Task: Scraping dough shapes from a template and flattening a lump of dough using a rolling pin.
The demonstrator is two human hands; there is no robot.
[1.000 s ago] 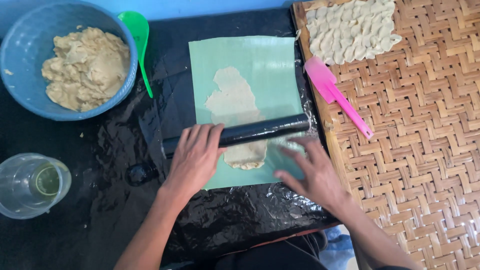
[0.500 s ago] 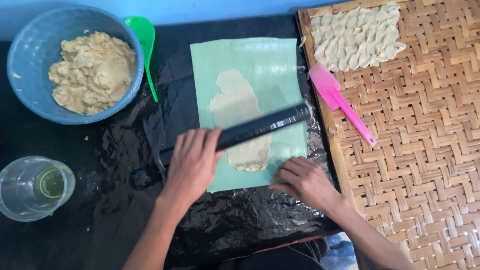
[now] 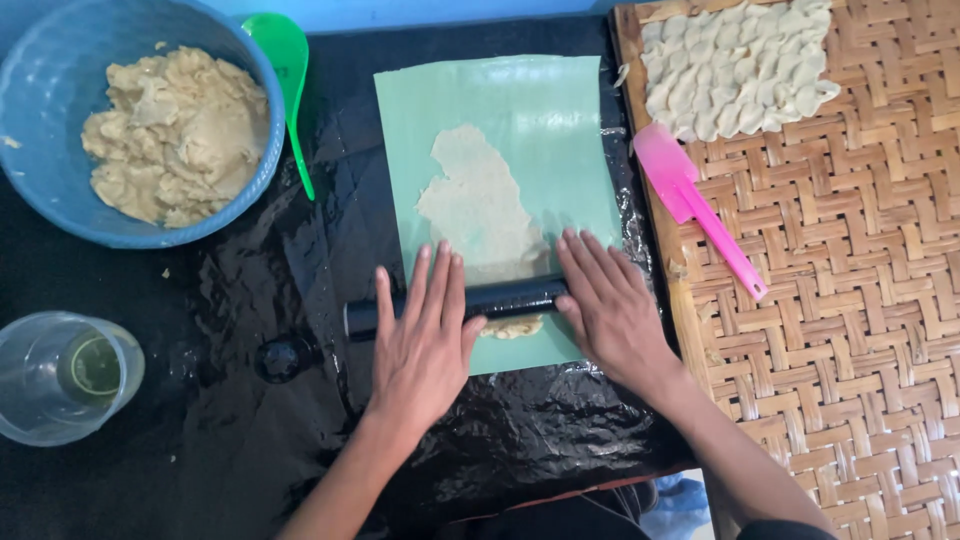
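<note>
A black rolling pin [image 3: 505, 297] lies across the near end of a pale green sheet [image 3: 530, 120]. A thin, flattened patch of beige dough [image 3: 478, 200] is spread on the sheet, partly under the pin. My left hand [image 3: 425, 340] lies flat on the pin's left part, fingers stretched forward. My right hand [image 3: 610, 305] rests flat on the pin's right end, palm down. Both hands press on the pin without closing around it.
A blue bowl [image 3: 40, 190] of lumpy dough [image 3: 175, 135] stands far left, a green spoon [image 3: 285, 60] beside it. A clear cup [image 3: 60, 375] sits near left. A woven tray [image 3: 850, 300] on the right carries cut dough pieces [image 3: 735, 65] and a pink spatula [image 3: 695, 205]. Black plastic [image 3: 250, 420] covers the table.
The pin was tilted with its right end farther away; now it lies level, nearer me. My right hand has shifted from the sheet onto the pin's right end.
</note>
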